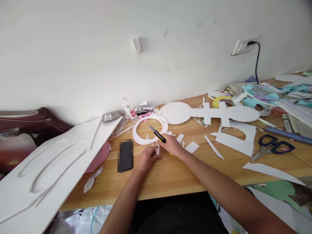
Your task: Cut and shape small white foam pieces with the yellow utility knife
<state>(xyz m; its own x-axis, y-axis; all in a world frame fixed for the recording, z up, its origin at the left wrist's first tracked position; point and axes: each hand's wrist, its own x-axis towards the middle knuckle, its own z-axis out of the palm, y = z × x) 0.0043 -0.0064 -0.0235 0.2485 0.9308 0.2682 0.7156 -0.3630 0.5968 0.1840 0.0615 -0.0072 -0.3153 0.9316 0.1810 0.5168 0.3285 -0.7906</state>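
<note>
Head cam: R hand (171,144) is wrapped round a cutter knife (159,135) — its blade points up over the white ring (139,139), away from the L hand (147,159), so prob. no finger gets nicked. L hand is bent in and seems to pinch a small white pc (158,150) just below the ring, over the wood table (170,185), prob. so it won't slip. Can't tell if R fingers touch the pc too. Black phone (126,157) lies L of the L hand, near it. Scissors (274,146) lie well off on the R — prob. b/c the knife's in use. Long white shape (176,113) lies at the back, maybe to give the hands room.
</note>
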